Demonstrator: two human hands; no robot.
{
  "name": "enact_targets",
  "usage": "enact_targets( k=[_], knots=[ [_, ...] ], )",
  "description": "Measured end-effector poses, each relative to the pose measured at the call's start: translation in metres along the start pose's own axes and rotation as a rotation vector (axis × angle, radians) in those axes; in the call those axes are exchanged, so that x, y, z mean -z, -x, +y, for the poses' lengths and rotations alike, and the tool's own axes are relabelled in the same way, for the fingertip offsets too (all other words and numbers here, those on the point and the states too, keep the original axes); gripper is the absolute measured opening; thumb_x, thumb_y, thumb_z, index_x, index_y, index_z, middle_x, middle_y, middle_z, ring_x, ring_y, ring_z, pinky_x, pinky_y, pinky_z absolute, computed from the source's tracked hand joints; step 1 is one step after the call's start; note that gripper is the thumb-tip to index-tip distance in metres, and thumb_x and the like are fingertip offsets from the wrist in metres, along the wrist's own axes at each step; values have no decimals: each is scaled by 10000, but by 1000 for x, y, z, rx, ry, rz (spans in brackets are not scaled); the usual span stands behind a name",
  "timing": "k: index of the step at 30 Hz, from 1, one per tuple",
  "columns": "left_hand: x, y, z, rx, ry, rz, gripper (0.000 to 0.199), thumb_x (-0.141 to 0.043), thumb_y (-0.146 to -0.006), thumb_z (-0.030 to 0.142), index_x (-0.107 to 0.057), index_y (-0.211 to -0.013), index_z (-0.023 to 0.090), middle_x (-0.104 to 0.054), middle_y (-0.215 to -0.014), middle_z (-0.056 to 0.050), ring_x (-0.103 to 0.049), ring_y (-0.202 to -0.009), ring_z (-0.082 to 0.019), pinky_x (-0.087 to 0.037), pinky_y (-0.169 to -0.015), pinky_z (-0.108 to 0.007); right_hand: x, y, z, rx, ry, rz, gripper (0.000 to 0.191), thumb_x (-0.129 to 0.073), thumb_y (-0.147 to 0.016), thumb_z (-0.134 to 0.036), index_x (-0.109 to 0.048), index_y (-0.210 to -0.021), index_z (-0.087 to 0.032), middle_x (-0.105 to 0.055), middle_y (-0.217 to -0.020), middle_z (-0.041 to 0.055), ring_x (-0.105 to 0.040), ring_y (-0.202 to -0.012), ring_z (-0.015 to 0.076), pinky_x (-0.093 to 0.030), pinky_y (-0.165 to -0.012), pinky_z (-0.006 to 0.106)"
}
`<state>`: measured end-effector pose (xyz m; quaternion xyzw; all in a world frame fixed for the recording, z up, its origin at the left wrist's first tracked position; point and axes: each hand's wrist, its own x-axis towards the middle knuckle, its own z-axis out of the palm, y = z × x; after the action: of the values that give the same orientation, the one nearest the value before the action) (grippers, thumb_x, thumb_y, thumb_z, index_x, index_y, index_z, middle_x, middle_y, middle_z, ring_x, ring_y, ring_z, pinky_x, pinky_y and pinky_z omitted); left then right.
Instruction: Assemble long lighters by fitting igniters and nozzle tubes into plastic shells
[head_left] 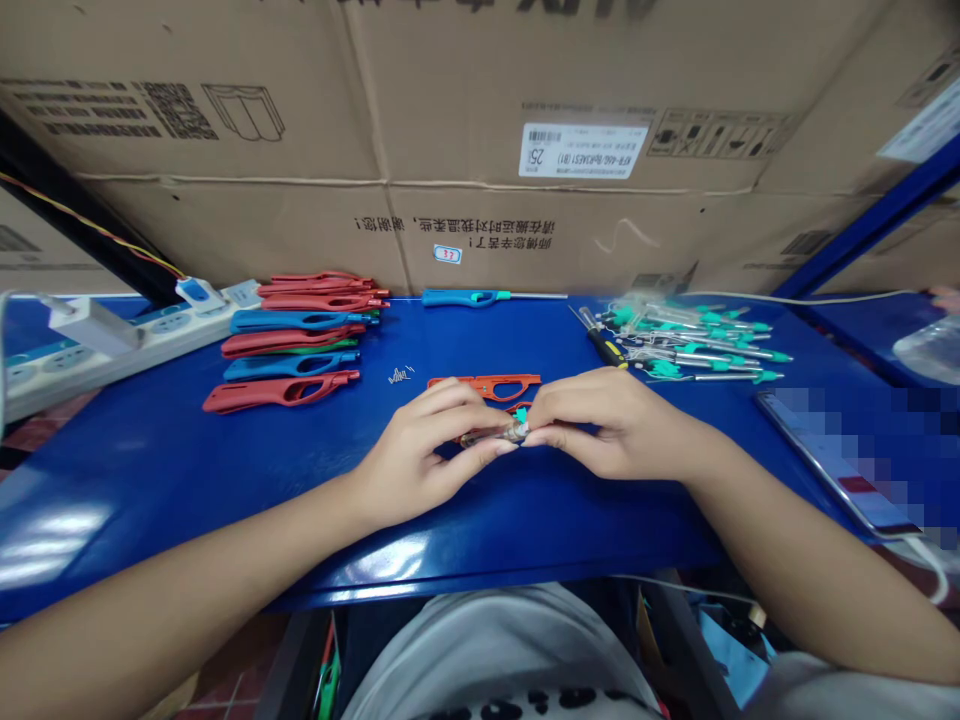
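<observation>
Between my two hands is a small clear-and-brownish lighter insert (496, 434) with a green tab (521, 414) at its right end. My left hand (431, 445) pinches its body between thumb and fingers. The fingertips of my right hand (600, 425) close on the green-tabbed end; exactly what they grip is partly hidden. Just beyond my fingers lies an orange-red lighter handle shell (504, 386), partly covered by my left hand. Another red piece shows in part below it, behind the insert.
Red, blue and green lighter handles (281, 392) are stacked at left beside a power strip (161, 335). Tiny metal screws or pins (401, 374) lie nearby. A blue lighter (465, 298) sits at the back. At right are a screwdriver (600, 340), green-tipped metal tubes (701, 345) and a phone (832, 465).
</observation>
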<state>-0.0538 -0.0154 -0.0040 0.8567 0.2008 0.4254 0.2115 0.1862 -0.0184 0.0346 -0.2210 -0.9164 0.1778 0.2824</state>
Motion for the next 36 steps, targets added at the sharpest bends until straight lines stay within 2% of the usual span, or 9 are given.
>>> enact_targets(
  k=[8,14,19,31,36],
  knots=[
    [-1,1,1,-20,-29,18,151,-699,-918,213,-719,-1067,198,-739,-884,-43,-653,-804,-162,-538,-753,-297,-1,-1,1,-26,-57,-9,116,-588,-968,-192,-695,-925,-183,-755,-873,37,-685,-759,133,-514,-717,250],
    [0,2,5,13,-12,-25,210,-672,-930,167,-669,-1140,174,-707,-930,-45,-641,-774,-131,-535,-718,-246,3,-1,0,-63,-57,-48,116,-592,-967,-206,-698,-927,-178,-744,-863,30,-670,-749,125,-502,-711,243],
    [0,3,6,-28,0,-51,171,-629,-954,156,-645,-1120,189,-708,-925,-33,-640,-786,-129,-531,-739,-245,4,-1,0,-98,-94,-65,108,-617,-953,-218,-701,-900,-177,-731,-815,18,-649,-705,118,-486,-671,232],
    [1,3,5,-53,6,-47,214,-660,-932,121,-628,-1135,184,-700,-929,-28,-644,-803,-121,-533,-747,-236,1,-1,1,-116,-165,-45,105,-631,-952,-227,-686,-889,-164,-699,-784,10,-598,-671,106,-463,-653,228],
    [1,3,6,-42,3,-10,205,-669,-922,112,-637,-1112,183,-719,-948,-30,-658,-810,-120,-537,-751,-237,-3,-1,2,-125,-216,2,106,-653,-939,-235,-677,-866,-161,-682,-735,-2,-576,-629,96,-455,-617,220]
  ],
)
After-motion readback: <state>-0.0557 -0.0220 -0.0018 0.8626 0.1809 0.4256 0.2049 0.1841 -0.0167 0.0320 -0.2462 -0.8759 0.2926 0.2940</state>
